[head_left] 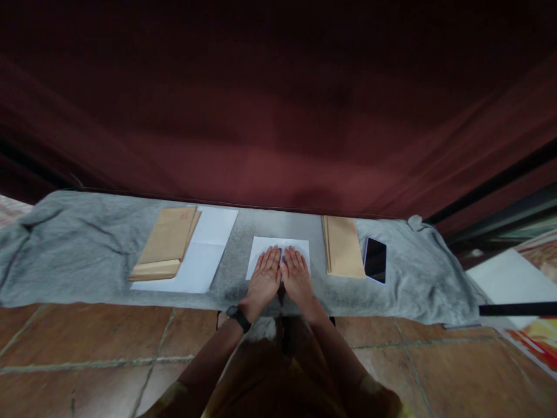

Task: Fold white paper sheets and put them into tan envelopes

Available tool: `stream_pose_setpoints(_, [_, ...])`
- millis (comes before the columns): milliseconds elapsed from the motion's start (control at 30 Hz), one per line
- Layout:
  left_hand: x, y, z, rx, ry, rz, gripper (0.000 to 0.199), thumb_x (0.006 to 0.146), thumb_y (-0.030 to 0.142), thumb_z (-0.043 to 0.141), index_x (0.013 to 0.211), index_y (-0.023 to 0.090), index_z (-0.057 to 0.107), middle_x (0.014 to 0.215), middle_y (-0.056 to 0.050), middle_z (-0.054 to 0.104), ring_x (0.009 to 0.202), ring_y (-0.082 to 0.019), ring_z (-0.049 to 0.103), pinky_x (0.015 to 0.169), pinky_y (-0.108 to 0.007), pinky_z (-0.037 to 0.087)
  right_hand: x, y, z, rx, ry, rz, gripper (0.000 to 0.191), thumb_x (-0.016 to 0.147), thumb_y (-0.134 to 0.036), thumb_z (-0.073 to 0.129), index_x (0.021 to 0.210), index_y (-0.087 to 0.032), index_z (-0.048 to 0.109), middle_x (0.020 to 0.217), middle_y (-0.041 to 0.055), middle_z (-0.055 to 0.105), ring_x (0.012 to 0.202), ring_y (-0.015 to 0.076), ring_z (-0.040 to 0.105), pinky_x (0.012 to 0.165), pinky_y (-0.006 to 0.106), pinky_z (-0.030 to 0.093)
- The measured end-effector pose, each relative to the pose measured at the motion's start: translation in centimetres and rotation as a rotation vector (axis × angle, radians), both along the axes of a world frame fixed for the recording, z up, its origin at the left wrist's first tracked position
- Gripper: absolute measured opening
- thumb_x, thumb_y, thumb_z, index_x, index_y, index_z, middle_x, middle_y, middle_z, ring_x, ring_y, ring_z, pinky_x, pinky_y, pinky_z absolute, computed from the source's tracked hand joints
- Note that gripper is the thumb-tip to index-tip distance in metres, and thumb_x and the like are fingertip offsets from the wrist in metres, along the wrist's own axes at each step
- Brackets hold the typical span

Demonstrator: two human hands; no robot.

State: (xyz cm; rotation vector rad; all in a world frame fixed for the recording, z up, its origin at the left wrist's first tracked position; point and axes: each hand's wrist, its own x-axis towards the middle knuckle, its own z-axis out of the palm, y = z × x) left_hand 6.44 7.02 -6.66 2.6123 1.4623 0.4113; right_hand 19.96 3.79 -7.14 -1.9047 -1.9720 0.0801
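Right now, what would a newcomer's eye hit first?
Probably the left hand and right hand, flat side by side on a white sheet mid-cloth. Next, the dark red backdrop filling the upper half. Then the left brown stack, overlapping larger white paper, and the right brown stack beside a phone.

- In dim light, the red backdrop point(261, 133) is fading to near-black toward the top.
- Wide-angle distortion is stretching the edges.
- Floor tiles point(87, 389) are showing faint sheen.
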Motion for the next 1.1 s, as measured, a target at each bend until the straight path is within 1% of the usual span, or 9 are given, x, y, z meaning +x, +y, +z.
stream_pose_setpoints(133, [1.0, 2.3, -0.4, -0.041, 0.053, -0.029, 0.058, 0.103, 0.022, 0.026, 0.158, 0.008, 0.039, 0.165, -0.014, 0.039, 0.157, -0.024, 0.029, 0.129, -0.048, 0.027, -0.2, 2.8, 0.1, -0.086, -0.006, -0.012, 0.048, 0.110, -0.027, 0.033, 0.152, -0.012, 0.051, 0.161, 0.0123, 0.047, 0.152, 0.0237, 0.039, 0.127, 0.045, 0.029])
stream_pose_setpoints(233, [0.9, 3.4, -0.6, -0.062, 0.099, -0.023, 0.058, 0.104, 0.022, 0.026, 0.157, 0.006, 0.041, 0.165, -0.015, 0.039, 0.157, -0.025, 0.028, 0.129, -0.048, 0.025, 0.0, 3.9, -0.1, -0.101, -0.022, -0.017, 0.047, 0.111, -0.030, 0.035, 0.153, -0.016, 0.052, 0.162, 0.0104, 0.046, 0.152, 0.0243, 0.040, 0.126, 0.047, 0.029])
stream_pose_setpoints(300, [0.7, 3.8, -0.5, -0.054, 0.114, -0.003, 0.058, 0.104, 0.022, 0.025, 0.157, 0.006, 0.041, 0.165, -0.014, 0.038, 0.158, -0.024, 0.027, 0.129, -0.047, 0.023, 0.1, 4.3, -0.3, -0.097, -0.032, -0.027, 0.047, 0.111, -0.031, 0.035, 0.153, -0.018, 0.051, 0.163, 0.0095, 0.045, 0.152, 0.0252, 0.039, 0.126, 0.048, 0.028])
stream_pose_setpoints(467, [0.0, 4.6, -0.4, -0.030, 0.112, 0.118, 0.058, 0.106, 0.029, 0.025, 0.158, 0.007, 0.040, 0.165, -0.014, 0.039, 0.157, -0.022, 0.028, 0.131, -0.044, 0.018, 0.5, 4.9, -1.1, -0.079, -0.038, -0.085, 0.050, 0.110, -0.035, 0.037, 0.155, -0.018, 0.049, 0.163, 0.0106, 0.043, 0.152, 0.0290, 0.038, 0.126, 0.051, 0.025])
stream_pose_setpoints(600, [-0.8, 5.0, -0.7, -0.019, 0.080, 0.207, 0.059, 0.107, 0.032, 0.027, 0.158, 0.006, 0.039, 0.164, -0.015, 0.040, 0.156, -0.025, 0.031, 0.130, -0.046, 0.019, 1.0, 5.1, -1.9, -0.049, -0.022, -0.148, 0.052, 0.110, -0.037, 0.035, 0.157, -0.018, 0.046, 0.164, 0.0112, 0.042, 0.151, 0.0286, 0.039, 0.125, 0.051, 0.024])
stream_pose_setpoints(700, [-1.4, 5.1, -0.8, 0.004, 0.047, 0.251, 0.060, 0.106, 0.031, 0.029, 0.157, 0.003, 0.039, 0.163, -0.019, 0.041, 0.155, -0.028, 0.033, 0.129, -0.047, 0.021, 1.4, 4.9, -2.3, -0.035, -0.018, -0.186, 0.053, 0.110, -0.037, 0.036, 0.157, -0.015, 0.044, 0.164, 0.0132, 0.042, 0.152, 0.0280, 0.038, 0.126, 0.050, 0.024])
stream_pose_setpoints(800, [-2.0, 4.7, -0.8, 0.025, 0.018, 0.307, 0.059, 0.105, 0.030, 0.031, 0.155, 0.000, 0.043, 0.161, -0.022, 0.043, 0.154, -0.031, 0.035, 0.127, -0.049, 0.026, 2.0, 4.5, -2.8, 0.019, -0.013, -0.215, 0.055, 0.109, -0.036, 0.037, 0.157, -0.010, 0.043, 0.163, 0.0179, 0.043, 0.151, 0.0293, 0.040, 0.124, 0.051, 0.027])
stream_pose_setpoints(967, [-2.9, 3.3, -0.2, -0.001, -0.052, 0.390, 0.057, 0.101, 0.026, 0.038, 0.152, 0.004, 0.048, 0.155, -0.021, 0.052, 0.145, -0.033, 0.048, 0.120, -0.050, 0.038, 2.7, 3.3, -3.2, 0.148, 0.032, -0.245, 0.057, 0.109, -0.036, 0.033, 0.155, -0.006, 0.045, 0.158, 0.0237, 0.047, 0.147, 0.0323, 0.044, 0.121, 0.055, 0.033])
stream_pose_setpoints(1100, [-3.5, 2.4, 0.5, -0.090, -0.158, 0.419, 0.052, 0.098, 0.027, 0.048, 0.144, 0.005, 0.055, 0.139, -0.022, 0.065, 0.130, -0.034, 0.060, 0.110, -0.047, 0.047, 2.6, 2.1, -2.7, 0.114, 0.047, -0.245, 0.055, 0.108, -0.033, 0.037, 0.153, -0.002, 0.046, 0.158, 0.0264, 0.046, 0.149, 0.0340, 0.042, 0.122, 0.058, 0.030])
